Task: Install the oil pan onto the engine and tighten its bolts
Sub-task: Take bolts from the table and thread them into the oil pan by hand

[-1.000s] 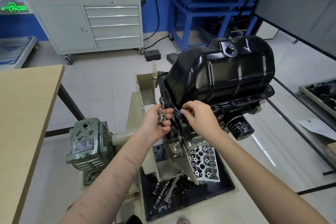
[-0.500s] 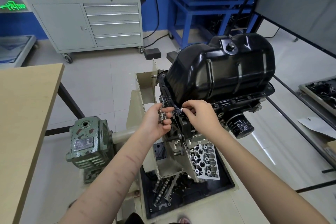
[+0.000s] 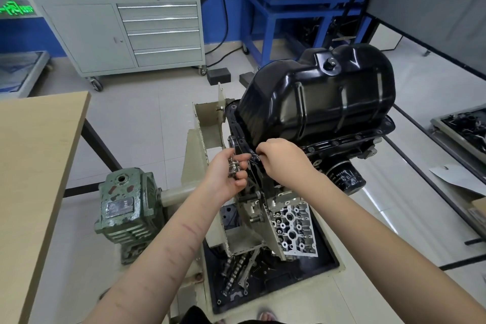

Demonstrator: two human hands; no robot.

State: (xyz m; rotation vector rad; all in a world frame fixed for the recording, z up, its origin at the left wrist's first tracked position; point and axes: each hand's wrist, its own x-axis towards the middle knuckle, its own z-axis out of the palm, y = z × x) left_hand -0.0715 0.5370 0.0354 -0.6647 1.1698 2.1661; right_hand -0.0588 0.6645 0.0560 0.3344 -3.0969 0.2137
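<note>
The glossy black oil pan sits upside-up on the engine, which hangs on a cream stand. Several bolt heads line its front flange. My left hand is curled round a small bunch of silver bolts just left of the pan's near corner. My right hand is at that corner of the flange, fingertips pinched together on something small that I cannot make out. The two hands almost touch.
A black oil filter sticks out below the flange. A green gearbox stands left of the stand, a wooden table further left. A black tray with loose parts lies below. A grey drawer cabinet is behind.
Both hands stay at the pan's near corner. The view has shifted slightly and my right hand's fingers have worked a little closer to the flange.
</note>
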